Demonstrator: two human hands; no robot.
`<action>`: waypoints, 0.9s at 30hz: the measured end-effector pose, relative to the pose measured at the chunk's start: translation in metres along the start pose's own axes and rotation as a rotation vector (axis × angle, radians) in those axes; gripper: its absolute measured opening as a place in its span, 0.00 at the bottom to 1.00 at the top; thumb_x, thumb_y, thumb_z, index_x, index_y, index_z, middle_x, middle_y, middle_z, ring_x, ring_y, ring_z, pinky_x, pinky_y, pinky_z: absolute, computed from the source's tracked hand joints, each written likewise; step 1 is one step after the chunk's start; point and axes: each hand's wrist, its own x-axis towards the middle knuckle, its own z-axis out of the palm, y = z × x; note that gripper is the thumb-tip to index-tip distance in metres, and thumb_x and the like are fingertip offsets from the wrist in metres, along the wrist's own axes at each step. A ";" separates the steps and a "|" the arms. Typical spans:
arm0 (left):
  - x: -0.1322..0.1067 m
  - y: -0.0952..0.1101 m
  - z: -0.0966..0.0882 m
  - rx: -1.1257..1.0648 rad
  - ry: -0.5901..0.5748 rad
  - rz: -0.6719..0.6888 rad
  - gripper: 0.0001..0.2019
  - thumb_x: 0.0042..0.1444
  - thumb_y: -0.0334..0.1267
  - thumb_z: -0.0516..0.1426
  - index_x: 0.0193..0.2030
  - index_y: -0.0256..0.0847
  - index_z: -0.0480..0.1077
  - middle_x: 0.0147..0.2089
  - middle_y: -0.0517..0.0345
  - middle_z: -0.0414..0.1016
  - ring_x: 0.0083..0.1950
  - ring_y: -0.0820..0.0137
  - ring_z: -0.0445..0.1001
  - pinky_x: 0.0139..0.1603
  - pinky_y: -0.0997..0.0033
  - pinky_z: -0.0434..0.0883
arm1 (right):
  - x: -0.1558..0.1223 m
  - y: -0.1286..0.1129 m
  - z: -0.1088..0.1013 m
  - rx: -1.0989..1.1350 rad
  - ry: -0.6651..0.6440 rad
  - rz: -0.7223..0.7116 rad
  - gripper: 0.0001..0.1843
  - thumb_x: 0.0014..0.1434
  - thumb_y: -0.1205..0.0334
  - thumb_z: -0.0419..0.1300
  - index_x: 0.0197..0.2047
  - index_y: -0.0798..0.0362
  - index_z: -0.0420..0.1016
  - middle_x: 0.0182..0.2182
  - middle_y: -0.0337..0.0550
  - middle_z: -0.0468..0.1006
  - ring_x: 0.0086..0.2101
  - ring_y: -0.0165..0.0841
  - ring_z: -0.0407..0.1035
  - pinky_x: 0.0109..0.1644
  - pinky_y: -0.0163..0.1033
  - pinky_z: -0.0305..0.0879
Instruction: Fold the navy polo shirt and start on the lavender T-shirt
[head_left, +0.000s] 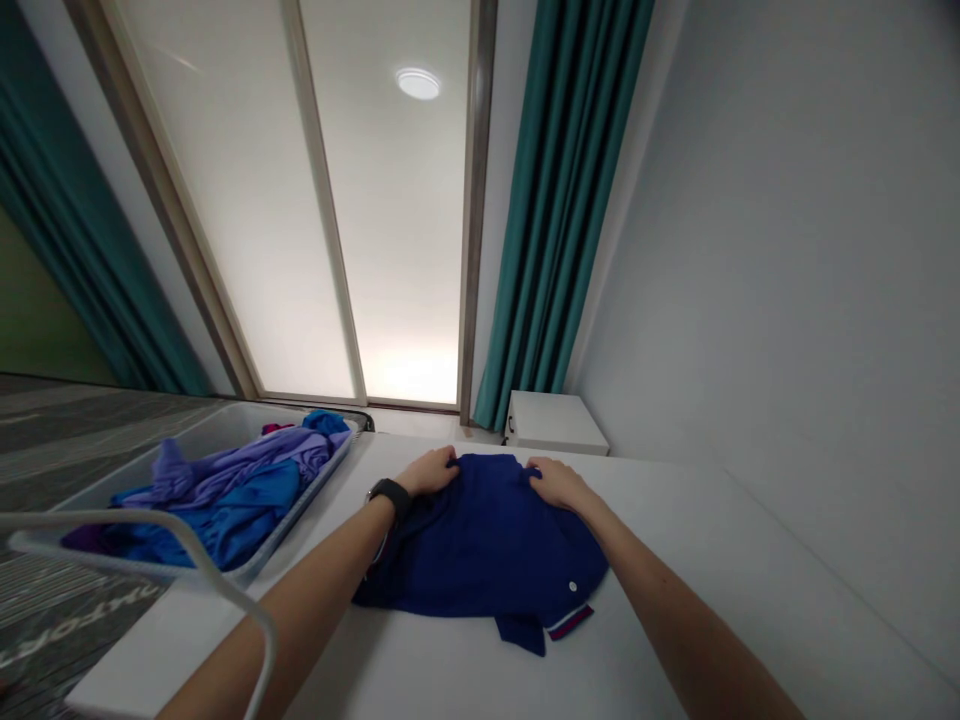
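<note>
A navy blue shirt (487, 545) lies on the white table (420, 680) in front of me. It has a small round white mark and a cuff striped in red and white near its lower right corner. My left hand (431, 472), with a black watch on its wrist, pinches the shirt's far left edge. At the far right edge, my right hand (556, 484) grips the cloth in the same way. Between the two hands the far edge runs nearly straight. Part of the shirt's left side is hidden behind my left forearm.
Left of the table stands a white plastic basket (330, 485) heaped with purple and blue clothes (247, 490). A pale curved bar (187, 535) crosses the lower left. Beyond the table are a small white cabinet (559, 422), a teal curtain (559, 220) and frosted sliding doors (397, 250). A wall rises at right.
</note>
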 end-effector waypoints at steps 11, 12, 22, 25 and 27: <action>0.005 0.003 -0.020 -0.492 0.433 0.132 0.34 0.63 0.42 0.50 0.72 0.36 0.42 0.62 0.42 0.68 0.63 0.58 0.68 0.62 0.58 0.64 | 0.001 -0.008 -0.009 0.320 0.565 -0.185 0.35 0.61 0.62 0.48 0.70 0.57 0.46 0.64 0.57 0.55 0.65 0.41 0.49 0.66 0.51 0.50; 0.004 -0.006 -0.011 -0.431 0.337 0.068 0.34 0.63 0.42 0.49 0.72 0.33 0.41 0.61 0.39 0.69 0.61 0.56 0.70 0.60 0.56 0.65 | 0.000 -0.004 0.003 0.269 0.445 -0.143 0.35 0.61 0.62 0.48 0.70 0.57 0.47 0.64 0.58 0.56 0.64 0.42 0.51 0.66 0.51 0.51; -0.036 -0.045 0.027 -0.026 0.190 0.115 0.28 0.64 0.46 0.46 0.67 0.33 0.55 0.61 0.38 0.68 0.62 0.55 0.67 0.63 0.57 0.60 | -0.047 0.019 0.024 -0.191 0.079 0.005 0.32 0.65 0.49 0.49 0.66 0.60 0.60 0.51 0.63 0.75 0.54 0.51 0.65 0.60 0.57 0.53; -0.063 -0.030 0.009 0.027 0.188 0.144 0.26 0.62 0.47 0.50 0.64 0.40 0.60 0.55 0.44 0.72 0.57 0.55 0.69 0.60 0.54 0.62 | -0.064 0.025 0.012 -0.076 0.008 -0.091 0.34 0.65 0.48 0.50 0.68 0.57 0.58 0.53 0.59 0.74 0.56 0.47 0.65 0.64 0.55 0.48; -0.088 -0.018 0.003 0.082 0.219 0.290 0.22 0.59 0.49 0.53 0.58 0.43 0.66 0.56 0.45 0.69 0.57 0.54 0.66 0.60 0.52 0.60 | -0.078 0.034 0.005 0.106 -0.080 -0.175 0.35 0.62 0.47 0.54 0.69 0.52 0.57 0.59 0.55 0.70 0.59 0.45 0.62 0.65 0.52 0.50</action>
